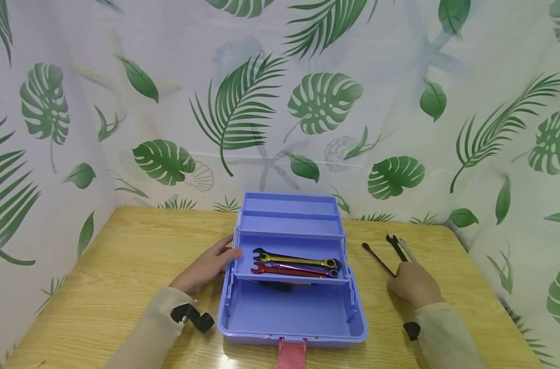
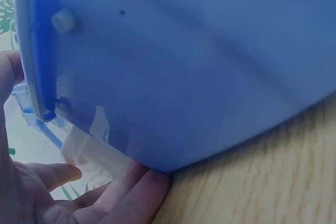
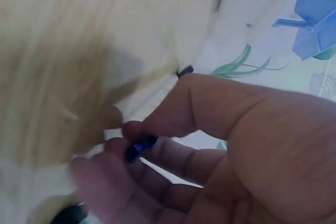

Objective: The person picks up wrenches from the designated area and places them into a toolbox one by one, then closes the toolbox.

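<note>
A periwinkle toolbox (image 1: pixel 289 338) stands with its stepped trays raised. My left hand (image 1: pixel 208 266) grips its left side at the back, thumb by the tray edge. In the left wrist view, its fingers (image 2: pixel 136 195) curl in beside the blue side wall. The lower tray (image 1: pixel 289 241) holds several wrenches (image 1: pixel 298 260), one yellow and one red. To the right, my right hand (image 1: pixel 414 284) pinches a slim dark purple wrench (image 1: pixel 377 259) near one end; the right wrist view has the wrench (image 3: pixel 140 148) between thumb and fingertips. A black wrench (image 1: pixel 395 247) and a silver wrench (image 1: pixel 408 251) lie beyond that hand.
A dark-handled tool (image 1: pixel 275 286) lies in the toolbox's bottom, partly hidden under the tray. A pink latch (image 1: pixel 292 353) hangs at the front. The wooden table (image 1: pixel 137 251) meets a leaf-patterned curtain (image 1: pixel 271 169) at its back edge.
</note>
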`<action>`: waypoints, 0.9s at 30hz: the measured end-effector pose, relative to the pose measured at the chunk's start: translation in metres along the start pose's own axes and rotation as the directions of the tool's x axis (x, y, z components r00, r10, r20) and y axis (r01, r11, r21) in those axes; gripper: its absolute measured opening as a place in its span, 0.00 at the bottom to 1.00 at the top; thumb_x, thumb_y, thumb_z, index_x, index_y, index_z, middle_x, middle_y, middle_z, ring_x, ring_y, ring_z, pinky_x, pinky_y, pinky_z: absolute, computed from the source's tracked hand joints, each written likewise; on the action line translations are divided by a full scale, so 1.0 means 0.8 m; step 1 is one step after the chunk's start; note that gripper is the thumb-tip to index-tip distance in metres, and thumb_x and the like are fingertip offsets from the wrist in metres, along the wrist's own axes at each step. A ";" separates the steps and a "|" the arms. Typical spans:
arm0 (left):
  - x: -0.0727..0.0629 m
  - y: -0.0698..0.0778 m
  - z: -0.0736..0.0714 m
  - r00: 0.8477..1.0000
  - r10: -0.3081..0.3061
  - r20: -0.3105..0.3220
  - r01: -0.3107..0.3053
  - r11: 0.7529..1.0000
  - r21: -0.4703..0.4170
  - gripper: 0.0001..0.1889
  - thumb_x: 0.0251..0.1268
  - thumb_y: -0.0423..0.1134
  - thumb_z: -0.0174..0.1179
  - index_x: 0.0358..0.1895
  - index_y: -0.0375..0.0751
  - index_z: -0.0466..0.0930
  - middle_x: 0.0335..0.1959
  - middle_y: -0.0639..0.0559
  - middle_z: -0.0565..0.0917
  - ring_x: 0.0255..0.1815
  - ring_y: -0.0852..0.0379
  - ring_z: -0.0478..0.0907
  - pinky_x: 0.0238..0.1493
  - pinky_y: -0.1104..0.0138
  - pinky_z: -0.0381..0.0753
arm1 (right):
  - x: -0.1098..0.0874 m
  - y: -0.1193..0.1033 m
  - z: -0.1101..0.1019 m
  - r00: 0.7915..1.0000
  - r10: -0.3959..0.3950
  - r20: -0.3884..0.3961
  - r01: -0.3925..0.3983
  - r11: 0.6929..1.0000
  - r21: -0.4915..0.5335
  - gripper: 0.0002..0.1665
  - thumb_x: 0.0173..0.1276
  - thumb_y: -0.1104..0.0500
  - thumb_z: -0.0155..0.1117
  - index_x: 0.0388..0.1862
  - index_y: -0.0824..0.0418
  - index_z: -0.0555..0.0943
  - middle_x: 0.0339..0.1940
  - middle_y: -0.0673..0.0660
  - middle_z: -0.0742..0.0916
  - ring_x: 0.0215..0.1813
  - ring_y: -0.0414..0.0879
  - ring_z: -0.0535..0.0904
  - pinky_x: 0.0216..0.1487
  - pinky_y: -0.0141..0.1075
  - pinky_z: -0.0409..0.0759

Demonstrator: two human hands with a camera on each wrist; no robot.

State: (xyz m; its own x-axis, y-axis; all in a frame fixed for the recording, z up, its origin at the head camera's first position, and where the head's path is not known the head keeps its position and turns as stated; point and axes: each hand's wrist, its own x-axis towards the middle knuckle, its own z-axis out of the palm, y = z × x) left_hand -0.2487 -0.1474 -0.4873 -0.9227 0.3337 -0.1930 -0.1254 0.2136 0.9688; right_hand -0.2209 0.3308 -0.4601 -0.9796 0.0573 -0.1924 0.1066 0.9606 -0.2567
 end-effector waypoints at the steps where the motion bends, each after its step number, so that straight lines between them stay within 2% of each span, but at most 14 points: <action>1: 0.000 0.000 0.000 1.000 -0.001 0.001 0.001 1.000 0.000 0.41 0.75 0.60 0.58 0.84 0.54 0.52 0.64 0.38 0.78 0.52 0.46 0.85 0.50 0.52 0.88 | 0.000 0.000 0.000 1.000 0.001 -0.005 -0.001 1.000 0.004 0.12 0.62 0.60 0.59 0.20 0.61 0.72 0.20 0.55 0.75 0.24 0.48 0.69 0.24 0.38 0.66; 9: -0.002 0.001 -0.001 1.000 0.002 0.001 -0.002 1.000 -0.001 0.41 0.75 0.60 0.58 0.84 0.55 0.52 0.65 0.38 0.77 0.53 0.45 0.85 0.50 0.51 0.88 | -0.001 -0.006 0.001 0.994 -0.029 -0.102 0.027 0.999 -0.019 0.20 0.66 0.62 0.61 0.14 0.58 0.70 0.15 0.53 0.74 0.21 0.47 0.67 0.21 0.39 0.66; 16: -0.002 -0.001 0.000 1.000 0.002 0.007 -0.001 1.000 -0.026 0.42 0.74 0.60 0.59 0.84 0.55 0.52 0.67 0.37 0.76 0.55 0.44 0.85 0.51 0.50 0.87 | 0.002 -0.020 -0.001 0.995 -0.040 -0.092 0.030 0.994 -0.106 0.12 0.65 0.71 0.55 0.22 0.66 0.77 0.24 0.62 0.83 0.27 0.53 0.77 0.28 0.50 0.80; 20: -0.003 -0.001 0.000 1.000 0.000 0.002 0.000 1.000 -0.026 0.42 0.74 0.61 0.59 0.84 0.55 0.52 0.67 0.38 0.77 0.54 0.45 0.85 0.51 0.51 0.87 | 0.002 -0.031 -0.001 0.995 -0.037 -0.091 0.023 0.989 -0.145 0.12 0.67 0.73 0.52 0.25 0.69 0.78 0.25 0.65 0.84 0.28 0.55 0.80 0.27 0.50 0.81; 27: -0.002 0.002 0.000 1.000 -0.009 -0.009 0.009 1.000 -0.007 0.42 0.73 0.62 0.59 0.84 0.55 0.52 0.65 0.39 0.78 0.51 0.47 0.86 0.51 0.52 0.88 | 0.005 -0.036 0.000 0.996 0.001 -0.088 -0.014 0.989 -0.144 0.11 0.69 0.72 0.51 0.29 0.72 0.80 0.28 0.68 0.85 0.30 0.56 0.81 0.27 0.51 0.82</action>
State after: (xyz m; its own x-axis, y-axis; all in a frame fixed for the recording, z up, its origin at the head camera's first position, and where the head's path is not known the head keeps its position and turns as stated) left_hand -0.2475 -0.1474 -0.4859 -0.9247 0.3236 -0.2004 -0.1363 0.2100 0.9682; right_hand -0.2280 0.3031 -0.4535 -0.9907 0.0819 -0.1085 0.0944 0.9889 -0.1149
